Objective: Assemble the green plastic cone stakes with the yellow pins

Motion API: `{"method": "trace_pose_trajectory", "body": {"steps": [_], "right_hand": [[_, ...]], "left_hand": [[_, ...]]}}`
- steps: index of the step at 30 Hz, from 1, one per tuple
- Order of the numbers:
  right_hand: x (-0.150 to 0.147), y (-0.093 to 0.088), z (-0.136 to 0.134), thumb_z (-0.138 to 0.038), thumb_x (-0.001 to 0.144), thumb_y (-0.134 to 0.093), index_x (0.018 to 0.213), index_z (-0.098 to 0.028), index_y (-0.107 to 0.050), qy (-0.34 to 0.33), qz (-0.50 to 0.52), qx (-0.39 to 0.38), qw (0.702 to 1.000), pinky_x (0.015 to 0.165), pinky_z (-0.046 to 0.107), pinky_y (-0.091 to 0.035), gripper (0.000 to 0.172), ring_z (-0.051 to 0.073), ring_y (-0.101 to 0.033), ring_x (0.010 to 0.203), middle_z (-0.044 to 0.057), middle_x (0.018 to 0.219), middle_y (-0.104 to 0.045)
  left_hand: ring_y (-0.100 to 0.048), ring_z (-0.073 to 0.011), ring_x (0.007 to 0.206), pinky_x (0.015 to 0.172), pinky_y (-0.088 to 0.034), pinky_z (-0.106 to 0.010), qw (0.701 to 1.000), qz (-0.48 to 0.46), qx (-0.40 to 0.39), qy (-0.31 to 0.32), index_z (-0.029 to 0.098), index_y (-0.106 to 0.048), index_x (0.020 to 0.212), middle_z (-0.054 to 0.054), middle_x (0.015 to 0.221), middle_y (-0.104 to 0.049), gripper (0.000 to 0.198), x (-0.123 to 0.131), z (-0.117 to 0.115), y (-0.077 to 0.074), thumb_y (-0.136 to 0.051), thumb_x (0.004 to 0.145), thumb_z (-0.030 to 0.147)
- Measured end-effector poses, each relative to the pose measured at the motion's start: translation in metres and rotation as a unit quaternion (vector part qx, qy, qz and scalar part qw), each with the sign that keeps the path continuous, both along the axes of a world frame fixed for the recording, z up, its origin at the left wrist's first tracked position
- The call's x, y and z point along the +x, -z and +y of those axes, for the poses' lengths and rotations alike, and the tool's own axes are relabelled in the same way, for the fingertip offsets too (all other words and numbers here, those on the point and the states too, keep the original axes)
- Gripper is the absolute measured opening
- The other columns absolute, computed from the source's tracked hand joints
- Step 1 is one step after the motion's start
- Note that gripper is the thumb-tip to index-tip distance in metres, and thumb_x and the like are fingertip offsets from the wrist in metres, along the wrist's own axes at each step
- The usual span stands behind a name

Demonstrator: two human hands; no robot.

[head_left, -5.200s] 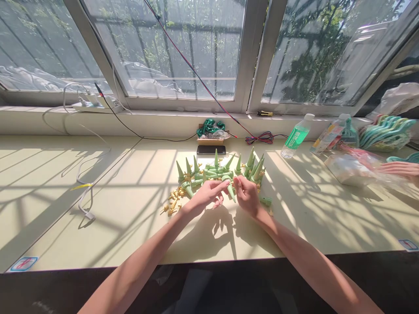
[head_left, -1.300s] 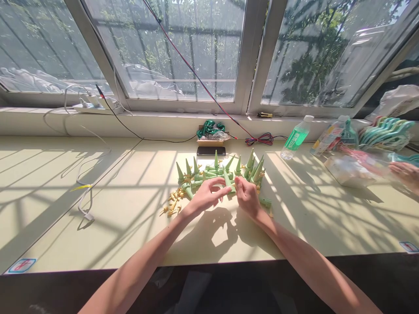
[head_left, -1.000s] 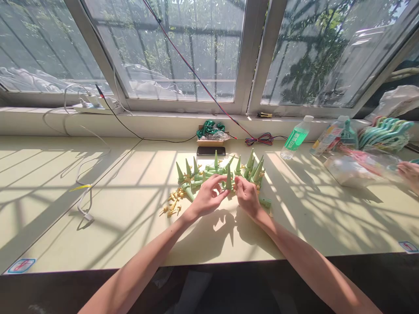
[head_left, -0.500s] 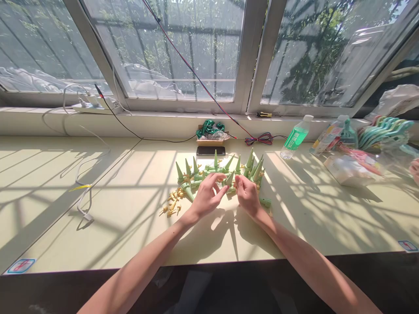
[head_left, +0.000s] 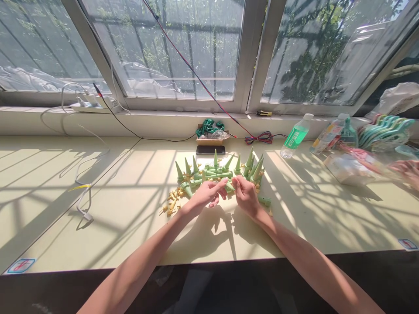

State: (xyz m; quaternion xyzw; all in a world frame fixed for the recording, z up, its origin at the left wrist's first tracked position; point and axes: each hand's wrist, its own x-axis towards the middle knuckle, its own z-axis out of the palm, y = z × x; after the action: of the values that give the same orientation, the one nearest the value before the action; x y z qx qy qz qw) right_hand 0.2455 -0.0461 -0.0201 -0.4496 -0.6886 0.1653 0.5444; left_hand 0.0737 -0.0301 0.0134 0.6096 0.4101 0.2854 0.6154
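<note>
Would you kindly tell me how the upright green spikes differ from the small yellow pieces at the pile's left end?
The green spikes are tapering cones, whereas the yellow pieces are much smaller, some showing thin stems. The green spikes stand point up; the yellow pieces lie loosely scattered. Both are grouped on the same table.

Single cam, on the person's head as I see it; faces forward and down across the table to the windows. Wide view; left hand and right hand near, just below centre.
</note>
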Motion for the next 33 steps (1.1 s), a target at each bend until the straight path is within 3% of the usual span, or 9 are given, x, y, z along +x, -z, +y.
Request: {"method": "trace_pose_trajectory", "body": {"steps": [5, 9, 11, 14, 19, 24, 28, 33], "right_hand": [[-0.0003, 0.0004, -0.0001, -0.04, 0.104, -0.036, 0.066, -0.021, -0.035, 0.003, -0.003, -0.012, 1.0, 0.052, 0.026, -0.028, 0.042, 0.011, -0.034, 0.051, -0.004, 0.058, -0.038], [-0.0012, -0.0011, -0.0003, -0.04, 0.103, -0.035, 0.066, -0.022, -0.036, 0.008, 0.001, -0.017, 1.0, 0.05, 0.026, -0.028, 0.042, 0.011, -0.034, 0.049, -0.004, 0.056, -0.039], [-0.0015, -0.0017, -0.0004, -0.04, 0.103, -0.035, 0.066, -0.022, -0.038, 0.01, 0.002, -0.021, 1.0, 0.049, 0.026, -0.028, 0.041, 0.011, -0.035, 0.049, -0.003, 0.056, -0.041], [-0.0018, -0.0019, -0.0004, -0.04, 0.103, -0.035, 0.066, -0.022, -0.039, 0.015, 0.008, -0.023, 1.0, 0.049, 0.025, -0.029, 0.041, 0.011, -0.036, 0.049, -0.003, 0.056, -0.042], [-0.0014, -0.0009, 0.0007, -0.038, 0.103, -0.037, 0.067, -0.021, -0.041, 0.036, 0.019, -0.008, 0.999, 0.05, 0.025, -0.03, 0.039, 0.012, -0.039, 0.05, -0.004, 0.057, -0.043], [-0.0002, -0.0019, 0.0008, -0.039, 0.103, -0.037, 0.068, -0.022, -0.041, 0.056, 0.01, 0.015, 0.998, 0.05, 0.025, -0.029, 0.04, 0.012, -0.038, 0.049, -0.004, 0.057, -0.044], [0.0001, -0.0028, -0.0005, -0.039, 0.103, -0.039, 0.065, -0.022, -0.036, 0.019, -0.017, 0.039, 0.999, 0.051, 0.026, -0.027, 0.042, 0.012, -0.034, 0.051, -0.004, 0.057, -0.039], [0.0009, -0.0018, -0.0006, -0.04, 0.104, -0.039, 0.067, -0.021, -0.04, -0.011, -0.028, 0.044, 0.999, 0.051, 0.026, -0.027, 0.041, 0.012, -0.035, 0.052, -0.003, 0.059, -0.041]], "left_hand": [[-0.041, -0.007, 0.041, 0.041, -0.031, -0.02, 0.997, 0.027, 0.069, -0.011, 0.015, -0.063, 0.077, 0.005, 0.05, -0.047, 0.043, -0.002, -0.0033, -0.0017, -0.064, 0.084, 0.057], [-0.052, -0.0086, 0.054, 0.046, -0.042, -0.02, 0.972, 0.06, 0.219, -0.06, 0.015, -0.065, 0.101, -0.003, 0.083, -0.064, 0.037, 0.0009, -0.0056, -0.0012, -0.071, 0.081, 0.045], [-0.056, -0.0094, 0.061, 0.052, -0.048, -0.021, 0.952, 0.058, 0.293, -0.072, 0.015, -0.065, 0.11, -0.007, 0.098, -0.064, 0.037, 0.0026, -0.006, 0.0, -0.069, 0.082, 0.038], [-0.057, -0.0091, 0.062, 0.054, -0.05, -0.022, 0.938, 0.066, 0.331, -0.079, 0.016, -0.065, 0.114, -0.008, 0.104, -0.063, 0.034, 0.0046, -0.0064, 0.0018, -0.066, 0.084, 0.032], [-0.054, -0.0076, 0.054, 0.048, -0.045, -0.02, 0.953, 0.05, 0.281, -0.104, 0.015, -0.064, 0.094, -0.005, 0.092, -0.065, 0.027, 0.0061, -0.0061, 0.0015, -0.066, 0.085, 0.04], [-0.048, -0.0086, 0.043, 0.038, -0.032, -0.02, 0.993, -0.011, 0.096, -0.062, 0.012, -0.064, 0.067, -0.004, 0.063, -0.06, 0.059, 0.0063, -0.0044, -0.0016, -0.05, 0.09, 0.065], [-0.049, -0.0092, 0.043, 0.039, -0.03, -0.021, 0.998, -0.05, -0.024, -0.01, 0.01, -0.068, 0.062, -0.009, 0.066, -0.065, 0.075, 0.0048, -0.0031, -0.0018, -0.039, 0.09, 0.073], [-0.045, -0.0077, 0.042, 0.04, -0.03, -0.022, 0.997, -0.063, -0.044, 0.012, 0.009, -0.07, 0.064, -0.009, 0.067, -0.064, 0.073, 0.0027, -0.0019, 0.001, -0.042, 0.09, 0.071]]}}
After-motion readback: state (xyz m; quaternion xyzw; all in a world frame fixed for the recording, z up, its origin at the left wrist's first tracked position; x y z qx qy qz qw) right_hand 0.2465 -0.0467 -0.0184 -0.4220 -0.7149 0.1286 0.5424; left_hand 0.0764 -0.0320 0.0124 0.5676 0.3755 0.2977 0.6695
